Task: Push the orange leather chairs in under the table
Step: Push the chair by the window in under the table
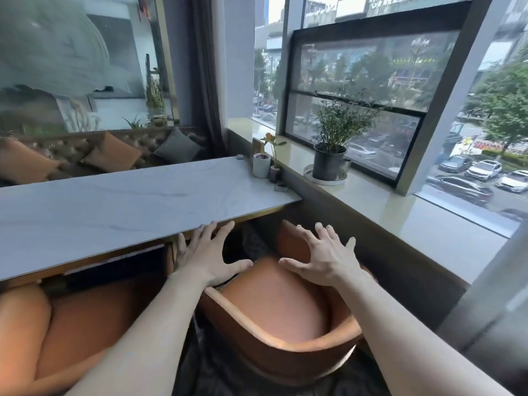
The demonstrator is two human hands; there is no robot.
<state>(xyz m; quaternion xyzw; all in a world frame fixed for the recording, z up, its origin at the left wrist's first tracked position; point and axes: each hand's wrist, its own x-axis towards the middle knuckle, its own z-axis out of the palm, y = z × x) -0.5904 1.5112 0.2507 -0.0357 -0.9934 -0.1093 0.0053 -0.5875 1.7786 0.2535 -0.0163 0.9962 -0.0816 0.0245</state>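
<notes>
An orange leather chair (pixel 274 304) with a curved back stands in front of me, its seat outside the edge of the white marble table (pixel 120 201). A second orange chair (pixel 57 332) sits at the lower left, partly under the table. My left hand (pixel 205 252) hovers with fingers spread over the chair's left armrest, close to the table edge. My right hand (pixel 323 255) is spread above the right side of the seat. Neither hand holds anything.
A white cup (pixel 261 165) and a small flower pot (pixel 275 172) stand at the table's far right end. A potted plant (pixel 328 164) sits on the window sill (pixel 400 207) to the right. A brown sofa with cushions (pixel 111 155) runs behind the table.
</notes>
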